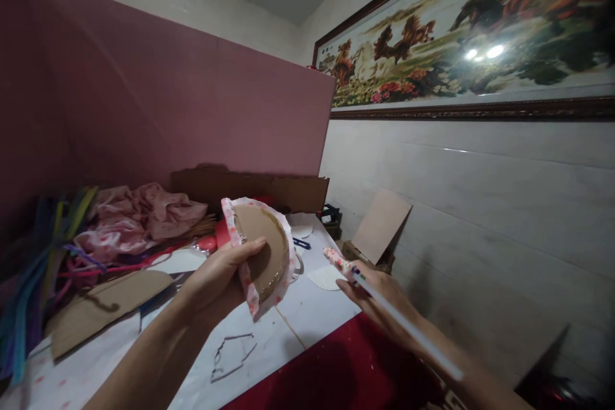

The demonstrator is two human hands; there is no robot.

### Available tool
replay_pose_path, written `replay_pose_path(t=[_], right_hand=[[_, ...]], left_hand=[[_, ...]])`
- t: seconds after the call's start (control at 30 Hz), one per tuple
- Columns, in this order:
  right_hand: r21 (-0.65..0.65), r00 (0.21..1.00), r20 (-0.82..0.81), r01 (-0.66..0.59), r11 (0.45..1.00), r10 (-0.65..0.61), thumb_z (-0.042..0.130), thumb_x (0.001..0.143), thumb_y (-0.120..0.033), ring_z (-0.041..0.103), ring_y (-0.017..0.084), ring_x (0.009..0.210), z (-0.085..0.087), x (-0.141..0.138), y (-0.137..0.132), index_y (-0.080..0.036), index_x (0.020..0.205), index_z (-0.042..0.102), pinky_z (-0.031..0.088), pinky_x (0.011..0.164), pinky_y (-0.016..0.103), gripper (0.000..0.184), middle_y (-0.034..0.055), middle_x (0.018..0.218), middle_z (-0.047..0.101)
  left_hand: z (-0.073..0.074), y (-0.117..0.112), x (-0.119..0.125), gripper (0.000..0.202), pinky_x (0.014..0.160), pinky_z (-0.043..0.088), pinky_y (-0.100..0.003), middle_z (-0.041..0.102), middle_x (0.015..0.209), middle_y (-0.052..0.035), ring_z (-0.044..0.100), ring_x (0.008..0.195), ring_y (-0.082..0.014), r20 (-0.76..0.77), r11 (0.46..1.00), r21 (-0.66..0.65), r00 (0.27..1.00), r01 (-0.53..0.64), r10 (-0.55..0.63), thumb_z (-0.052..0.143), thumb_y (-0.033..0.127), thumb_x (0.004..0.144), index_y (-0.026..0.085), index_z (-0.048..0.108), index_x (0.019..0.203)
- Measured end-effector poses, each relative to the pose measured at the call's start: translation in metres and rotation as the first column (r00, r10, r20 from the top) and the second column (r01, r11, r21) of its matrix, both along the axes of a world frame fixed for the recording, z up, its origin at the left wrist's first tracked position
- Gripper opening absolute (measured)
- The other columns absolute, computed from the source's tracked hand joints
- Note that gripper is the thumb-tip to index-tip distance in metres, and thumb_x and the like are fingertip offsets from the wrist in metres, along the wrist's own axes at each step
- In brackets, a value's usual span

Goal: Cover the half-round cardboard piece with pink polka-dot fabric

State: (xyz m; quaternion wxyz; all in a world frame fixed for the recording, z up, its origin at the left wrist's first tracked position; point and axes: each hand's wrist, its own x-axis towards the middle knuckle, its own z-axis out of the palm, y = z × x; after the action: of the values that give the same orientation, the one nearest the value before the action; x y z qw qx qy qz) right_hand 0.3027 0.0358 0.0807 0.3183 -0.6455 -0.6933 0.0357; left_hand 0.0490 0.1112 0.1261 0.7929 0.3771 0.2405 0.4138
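Observation:
My left hand (218, 278) is closed on a half-round piece of brown cardboard (263, 246) edged with pink floral fabric, held up above the table, thumb across its face. My right hand (379, 298) is closed on a long white stick (408, 327) whose far end is wrapped in the same floral fabric (336, 261). The wrapped tip points toward the cardboard piece and stops a little short of it.
The table (293, 320) has white paper over a red cover. On it lie crumpled pink cloth (144, 218), coloured pipe cleaners (43, 256), cardboard scraps (106, 304), a cardboard box (269, 189) and white paper rounds (327, 277). A pink board (168, 96) stands behind; a framed horse picture (480, 38) hangs right.

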Motion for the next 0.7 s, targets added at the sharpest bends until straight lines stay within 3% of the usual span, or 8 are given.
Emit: replay_pose_path(t=[0.1, 0.27, 0.47, 0.7], right_hand=[[-0.153, 0.979, 0.197, 0.083, 0.985, -0.052, 0.048, 0.086, -0.034, 0.06, 0.024, 0.068, -0.025, 0.01, 0.011, -0.019, 0.088, 0.055, 0.032, 0.058, 0.029, 0.017, 0.0055, 0.076, 0.065], [-0.241, 0.94, 0.327, 0.181, 0.953, -0.096, 0.043, 0.082, -0.019, 0.062, 0.027, 0.082, -0.054, 0.016, 0.022, -0.014, 0.099, 0.056, 0.035, 0.067, 0.032, 0.022, 0.0132, 0.097, 0.066], [-0.285, 0.916, 0.385, 0.237, 0.929, -0.115, 0.034, 0.09, -0.019, 0.062, 0.028, 0.089, -0.066, 0.021, 0.024, -0.012, 0.104, 0.056, 0.038, 0.071, 0.034, 0.028, 0.0162, 0.104, 0.064], [-0.322, 0.919, 0.388, 0.21, 0.923, -0.074, 0.042, 0.09, -0.024, 0.059, 0.028, 0.102, -0.075, 0.028, 0.025, -0.011, 0.127, 0.049, 0.042, 0.081, 0.035, 0.04, 0.0169, 0.114, 0.061]], left_hand=[[0.001, -0.001, 0.001, 0.017, 0.071, 0.055, -0.041, 0.073, 0.081, -0.015, 0.068, 0.07, -0.024, -0.017, 0.999, 0.025, 0.999, -0.03, 0.03, 0.059, 0.01, 0.08, 0.008, 0.063, 0.096], [0.0, -0.001, 0.001, 0.011, 0.068, 0.055, -0.035, 0.072, 0.079, -0.0131, 0.068, 0.069, -0.0221, -0.044, 0.997, 0.048, 0.997, -0.065, 0.067, 0.061, 0.011, 0.079, 0.008, 0.065, 0.088], [0.0, 0.001, 0.001, 0.009, 0.065, 0.054, -0.034, 0.073, 0.082, -0.0143, 0.068, 0.069, -0.023, -0.049, 0.995, 0.073, 0.997, -0.061, 0.064, 0.064, 0.013, 0.077, 0.009, 0.067, 0.085], [-0.003, 0.003, 0.003, 0.009, 0.061, 0.055, -0.032, 0.073, 0.075, -0.0122, 0.068, 0.066, -0.0223, -0.063, 0.996, 0.052, 0.995, -0.073, 0.077, 0.064, 0.012, 0.078, 0.009, 0.068, 0.084]])
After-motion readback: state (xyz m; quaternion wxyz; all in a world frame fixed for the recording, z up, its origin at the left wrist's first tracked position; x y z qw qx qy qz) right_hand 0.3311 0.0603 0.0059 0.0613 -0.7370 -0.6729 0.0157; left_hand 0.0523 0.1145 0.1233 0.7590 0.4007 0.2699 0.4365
